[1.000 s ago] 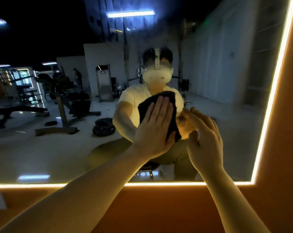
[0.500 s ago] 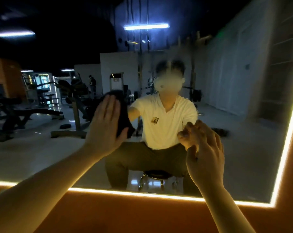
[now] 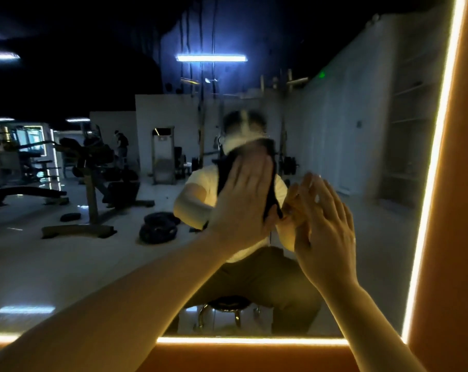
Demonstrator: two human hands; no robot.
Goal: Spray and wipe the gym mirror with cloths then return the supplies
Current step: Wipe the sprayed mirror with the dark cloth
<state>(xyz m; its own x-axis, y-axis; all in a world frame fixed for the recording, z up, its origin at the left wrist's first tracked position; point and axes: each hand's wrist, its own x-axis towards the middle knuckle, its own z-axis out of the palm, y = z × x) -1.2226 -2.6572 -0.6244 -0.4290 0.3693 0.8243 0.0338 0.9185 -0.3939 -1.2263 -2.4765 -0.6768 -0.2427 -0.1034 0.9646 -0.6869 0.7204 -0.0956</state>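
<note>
L hand [image 3: 243, 200] lies flat w/ fingers straight and together, palm pressing a black cloth [image 3: 271, 194] against the gym mirror [image 3: 66, 264]. The cloth is sandwiched btw palm and glass, roughly mid-mirror. Its dark edges show above the fingertips and down the right side of the hand. Its top edge is motion-blurred.

R hand [image 3: 326, 232] is just beside the L hand, on its right, back of hand toward the camera. Fingers are loosely extended and slightly spread, holding nothing. The fingertips [image 3: 312, 181] meet their own reflection at the glass. Can't tell for sure if they actually touch it. The cloth's lower right corner sits close to the R hand's reflection.

Both forearms are bare and reach up from the bottom of the view.

A lit LED strip [image 3: 428, 183] runs along the mirror's bottom and right edges, w/ orange wall [image 3: 461, 237] outside it.

In the reflection: the person in a white tee sits on a round stool [image 3: 227, 304], head area blurred. Also reflected are a stack of weight plates [image 3: 157, 228] on the pale floor and a bench machine [image 3: 93, 183] on the left. A ceiling tube light [image 3: 211, 58] glows overhead, and another person [image 3: 121, 146] stands far back.
</note>
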